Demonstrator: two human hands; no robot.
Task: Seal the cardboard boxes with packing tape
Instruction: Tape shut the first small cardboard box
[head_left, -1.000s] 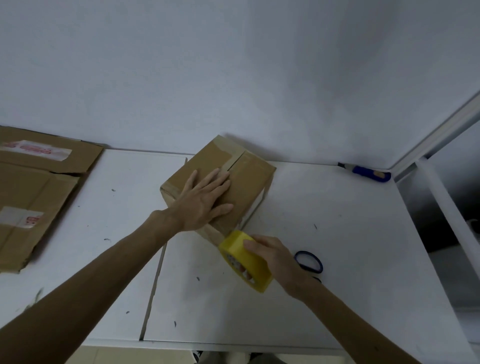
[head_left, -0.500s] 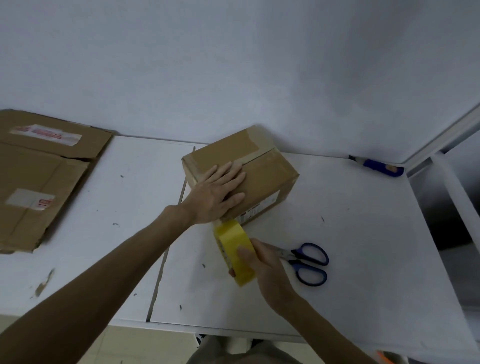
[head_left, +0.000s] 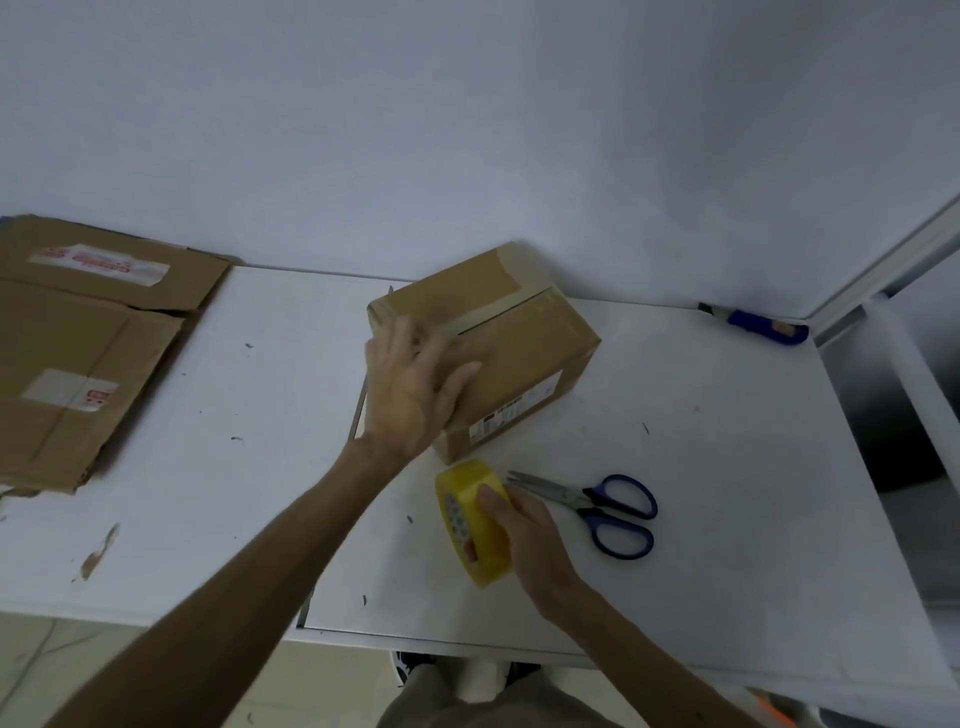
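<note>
On the white table (head_left: 727, 493) in front of the person, a small cardboard box (head_left: 524, 358) is sitting at an angle, its far end close to the wall. Its top flaps are lying closed, and a strip of tan tape (head_left: 498, 291) is running along the far part of the seam. The left hand (head_left: 410, 389) is resting on the near left end of the box, palm down, with the fingers straight and spread over the top; the hand is a little blurred, so I cannot tell how hard it is pressing. Just beside the box's near corner, the right hand (head_left: 530, 535) is gripping a yellow roll of packing tape (head_left: 467, 480), with the fingers curling over the outer rim and the thumb tucking in at the core. The roll is standing on edge, though I cannot tell whether it is touching the table. Blue-handled scissors (head_left: 592, 501) are lying just right of the roll, blades pointing toward it. A blue-handled tool (head_left: 758, 325) is lying against the wall at the far right. Flattened cardboard (head_left: 78, 364) is lying at the far left of the table.
</note>
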